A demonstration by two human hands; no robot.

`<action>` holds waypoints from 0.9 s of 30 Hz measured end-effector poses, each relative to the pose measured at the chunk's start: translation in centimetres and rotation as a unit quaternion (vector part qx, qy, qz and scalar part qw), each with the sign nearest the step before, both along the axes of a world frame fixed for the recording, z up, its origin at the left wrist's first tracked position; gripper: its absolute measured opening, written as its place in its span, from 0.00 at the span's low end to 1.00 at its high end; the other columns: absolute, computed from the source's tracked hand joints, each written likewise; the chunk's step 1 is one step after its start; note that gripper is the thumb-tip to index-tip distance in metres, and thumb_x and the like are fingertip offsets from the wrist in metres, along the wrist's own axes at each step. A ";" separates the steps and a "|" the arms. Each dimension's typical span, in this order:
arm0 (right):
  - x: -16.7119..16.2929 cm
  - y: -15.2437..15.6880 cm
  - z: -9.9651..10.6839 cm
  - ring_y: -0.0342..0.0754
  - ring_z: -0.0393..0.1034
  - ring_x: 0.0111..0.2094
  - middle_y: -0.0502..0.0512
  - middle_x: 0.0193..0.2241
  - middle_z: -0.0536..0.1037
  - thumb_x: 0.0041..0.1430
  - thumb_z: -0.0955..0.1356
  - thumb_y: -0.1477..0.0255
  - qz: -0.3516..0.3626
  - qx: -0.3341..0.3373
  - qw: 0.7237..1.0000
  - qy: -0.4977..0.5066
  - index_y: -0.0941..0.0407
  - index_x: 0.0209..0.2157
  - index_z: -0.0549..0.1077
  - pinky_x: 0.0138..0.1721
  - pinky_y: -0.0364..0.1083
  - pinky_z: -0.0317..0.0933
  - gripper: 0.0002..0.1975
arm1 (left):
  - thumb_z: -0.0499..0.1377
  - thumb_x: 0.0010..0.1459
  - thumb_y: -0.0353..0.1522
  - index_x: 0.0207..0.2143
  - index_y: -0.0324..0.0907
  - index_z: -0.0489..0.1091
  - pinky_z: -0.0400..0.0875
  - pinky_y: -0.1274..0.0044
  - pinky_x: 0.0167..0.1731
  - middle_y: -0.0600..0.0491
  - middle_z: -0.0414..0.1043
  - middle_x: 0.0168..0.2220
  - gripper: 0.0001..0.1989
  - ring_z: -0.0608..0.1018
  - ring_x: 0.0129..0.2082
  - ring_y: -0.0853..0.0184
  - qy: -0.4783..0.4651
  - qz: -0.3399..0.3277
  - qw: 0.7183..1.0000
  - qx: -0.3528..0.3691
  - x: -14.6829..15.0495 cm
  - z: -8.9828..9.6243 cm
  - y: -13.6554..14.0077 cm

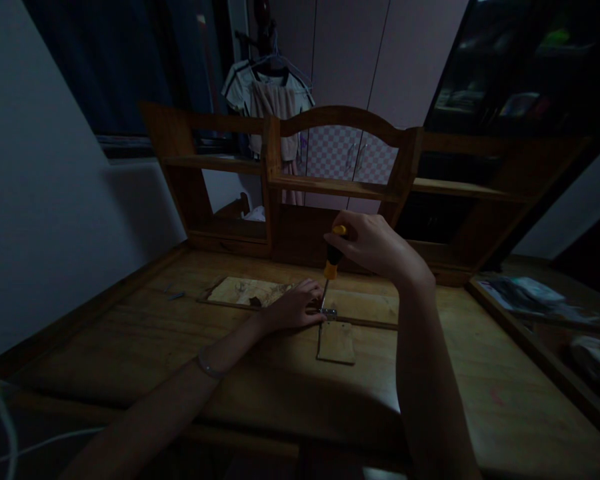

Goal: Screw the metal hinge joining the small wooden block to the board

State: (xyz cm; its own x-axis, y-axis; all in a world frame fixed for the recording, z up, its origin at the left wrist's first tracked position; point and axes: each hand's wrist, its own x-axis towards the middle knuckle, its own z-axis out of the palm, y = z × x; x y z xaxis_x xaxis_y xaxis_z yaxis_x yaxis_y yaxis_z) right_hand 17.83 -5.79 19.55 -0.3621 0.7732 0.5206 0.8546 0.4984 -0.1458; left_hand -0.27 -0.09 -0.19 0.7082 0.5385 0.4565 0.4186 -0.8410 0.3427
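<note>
Dim room. Wooden desk [140, 333], shelf unit [330, 187] along far side, wardrobe [350, 60] beyond. Right hand [373, 241] grips screwdriver [331, 271] at metal piece [332, 313]; left hand [296, 307] beside it, hold unclear to me.

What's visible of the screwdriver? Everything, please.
The screwdriver has a black handle with a yellow end cap and an orange-yellow collar; the handle looks like plastic, the thin shaft like metal. It points down, leaning slightly, its top toward the right hand, which grips the handle. The lower end reaches a small metal plate beside the left hand's fingertips; whether it sits in a screw can't be told.
</note>
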 end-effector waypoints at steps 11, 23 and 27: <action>0.1 0.3 -0.1 0.48 0.70 0.35 0.55 0.35 0.78 0.59 0.65 0.70 0.018 -0.025 1.000 0.003 0.55 0.42 0.73 0.37 0.44 0.58 0.10 | 0.65 0.45 0.55 0.53 0.42 0.63 0.66 0.65 0.50 0.45 0.67 0.50 0.39 0.70 0.51 0.54 0.025 0.022 0.999 0.039 -0.6 -0.4 1.0; 0.0 0.6 -0.5 0.49 0.69 0.37 0.56 0.38 0.77 0.57 0.64 0.71 0.030 -0.019 0.999 0.007 0.56 0.47 0.71 0.39 0.45 0.58 0.15 | 0.60 0.45 0.60 0.54 0.42 0.66 0.68 0.68 0.46 0.45 0.68 0.45 0.42 0.72 0.46 0.56 0.062 0.036 0.995 0.070 -1.3 -1.0 1.8; -0.1 0.4 -0.4 0.48 0.69 0.35 0.56 0.37 0.77 0.58 0.64 0.72 0.028 -0.003 1.000 0.005 0.56 0.47 0.71 0.36 0.44 0.56 0.15 | 0.60 0.48 0.59 0.54 0.41 0.67 0.67 0.68 0.46 0.45 0.68 0.46 0.39 0.72 0.46 0.56 0.066 0.034 0.995 0.064 -1.4 -0.6 1.6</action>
